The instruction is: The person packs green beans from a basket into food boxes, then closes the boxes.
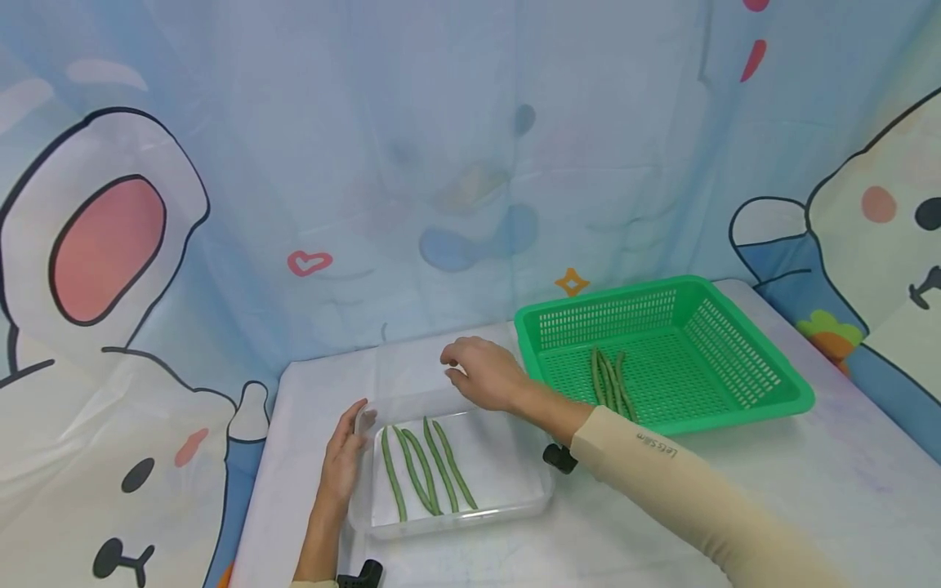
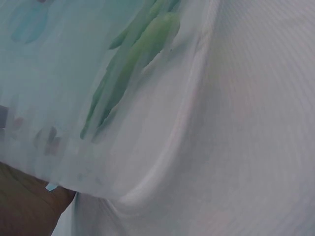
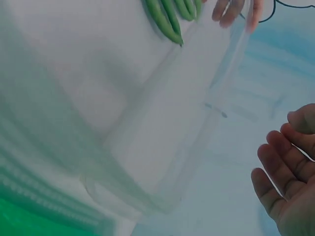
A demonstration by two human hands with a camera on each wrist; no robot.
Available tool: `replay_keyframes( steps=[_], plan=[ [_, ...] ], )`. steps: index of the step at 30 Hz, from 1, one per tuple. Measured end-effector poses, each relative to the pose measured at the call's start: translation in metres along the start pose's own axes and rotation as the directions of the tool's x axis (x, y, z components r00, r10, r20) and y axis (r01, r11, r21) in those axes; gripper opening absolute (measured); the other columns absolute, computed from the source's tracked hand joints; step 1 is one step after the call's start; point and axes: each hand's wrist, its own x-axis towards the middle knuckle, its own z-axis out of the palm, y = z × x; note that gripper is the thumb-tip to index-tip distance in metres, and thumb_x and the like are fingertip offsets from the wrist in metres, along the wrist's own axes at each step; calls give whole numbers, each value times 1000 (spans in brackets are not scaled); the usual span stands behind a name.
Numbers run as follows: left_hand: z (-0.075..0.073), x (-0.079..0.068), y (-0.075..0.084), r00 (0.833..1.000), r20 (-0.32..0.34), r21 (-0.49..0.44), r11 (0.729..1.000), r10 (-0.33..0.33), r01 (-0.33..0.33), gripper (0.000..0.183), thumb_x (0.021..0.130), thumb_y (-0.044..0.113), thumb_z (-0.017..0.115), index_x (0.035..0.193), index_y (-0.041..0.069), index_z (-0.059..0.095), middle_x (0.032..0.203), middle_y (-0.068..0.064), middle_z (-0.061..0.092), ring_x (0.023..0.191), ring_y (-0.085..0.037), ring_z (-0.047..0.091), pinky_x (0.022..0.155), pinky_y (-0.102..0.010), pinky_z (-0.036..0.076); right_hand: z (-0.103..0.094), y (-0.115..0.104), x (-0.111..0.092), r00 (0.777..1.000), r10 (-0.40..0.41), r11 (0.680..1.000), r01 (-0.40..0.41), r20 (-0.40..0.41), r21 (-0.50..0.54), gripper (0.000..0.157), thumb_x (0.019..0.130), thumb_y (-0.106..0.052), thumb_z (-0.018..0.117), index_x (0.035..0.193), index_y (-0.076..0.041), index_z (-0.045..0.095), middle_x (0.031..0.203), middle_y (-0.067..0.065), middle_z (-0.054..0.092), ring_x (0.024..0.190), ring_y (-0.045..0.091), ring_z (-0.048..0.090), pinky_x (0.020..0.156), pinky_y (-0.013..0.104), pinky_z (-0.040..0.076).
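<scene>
A clear plastic container (image 1: pixel 507 513) stands on the table with several green beans (image 1: pixel 450 465) laid lengthwise side by side on its floor. At its left far corner my left hand (image 1: pixel 341 457) grips the wall, fingertips at the rim; the right wrist view shows these fingers (image 3: pixel 229 14) on both sides of the clear wall. My right hand (image 1: pixel 485 373) is over the container's far edge, fingers loosely bent and holding nothing. In the right wrist view, that hand (image 3: pixel 290 172) appears with its fingers apart from the rim. The left wrist view shows beans (image 2: pixel 133 64) through the container's side.
To the right stands a green plastic basket (image 1: pixel 742 322) with slotted walls; several more green beans (image 1: pixel 612 384) lie in it, partly behind my right forearm. A white cloth (image 1: pixel 412 563) covers the table. A printed curtain (image 1: pixel 367 163) hangs behind its far edge.
</scene>
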Motion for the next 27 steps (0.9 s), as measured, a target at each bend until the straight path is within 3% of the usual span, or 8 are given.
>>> replay_keyframes(
  steps=[6,15,22,27],
  plan=[
    [-1,0,4,1000,9,-18,1000,-14,14,54,96,6,33,145,27,39,152,-3,35,146,-26,15,112,-60,14,-12,12,5,996,32,999,-32,-85,-8,18,91,-14,63,108,-12,69,103,2,68,93,18,62,75,34,51],
    [-2,-9,33,999,33,-6,1000,-28,28,54,95,1,33,148,14,36,155,-11,30,146,-32,14,111,-61,15,-31,29,4,993,110,994,-109,-48,20,20,93,-17,61,111,-12,69,108,2,66,98,20,62,75,36,51],
    [-2,0,6,999,4,0,999,-40,40,53,97,6,34,146,26,39,153,-3,33,146,-26,15,112,-59,15,-42,50,-1,982,181,983,-180,-51,31,20,93,-16,60,110,-10,68,108,5,66,98,22,61,79,39,51],
    [-2,-1,13,999,11,-15,999,-44,44,53,97,4,34,146,23,39,154,-5,32,146,-28,15,112,-60,14,-48,61,-4,973,226,974,-224,-50,44,21,94,-17,59,111,-10,67,109,7,66,99,24,61,79,40,50]
  ],
)
